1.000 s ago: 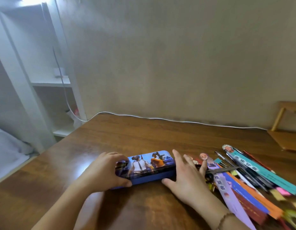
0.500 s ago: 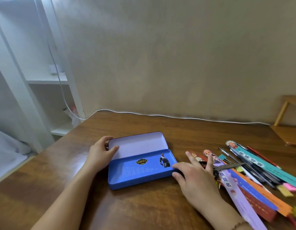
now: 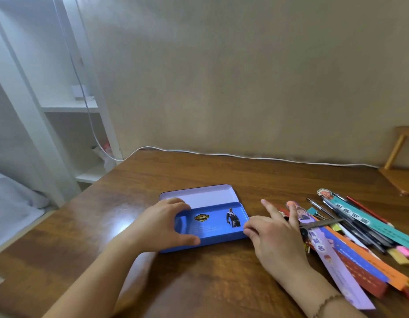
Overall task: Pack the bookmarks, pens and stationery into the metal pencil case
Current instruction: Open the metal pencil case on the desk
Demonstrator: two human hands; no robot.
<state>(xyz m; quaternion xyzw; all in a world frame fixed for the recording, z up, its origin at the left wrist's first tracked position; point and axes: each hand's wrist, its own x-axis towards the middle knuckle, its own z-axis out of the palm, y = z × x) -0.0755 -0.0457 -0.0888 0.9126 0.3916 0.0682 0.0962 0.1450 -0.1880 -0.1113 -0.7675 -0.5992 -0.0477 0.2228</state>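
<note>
The metal pencil case (image 3: 212,223) lies open on the wooden bench (image 3: 222,177), just left of the stationery pile; its shallow blue tray is printed inside and holds nothing yet, and its pale lid (image 3: 199,195) is folded back flat. The left hand (image 3: 162,226) grips the tray's left end, fingers curled over the far rim and thumb on the near wall. The right hand (image 3: 274,232) rests at the tray's right end, thumb touching the wall, fingers spread and straight over the bookmarks (image 3: 332,246), holding nothing. To load well, I would keep the left hand bracing the light tin so it cannot skate on the glossy wood, then gather the flat, slippery card strips lengthwise. Slim pens (image 3: 350,216) lie beyond them, with dark scissors (image 3: 322,223) lying across the pile.
</note>
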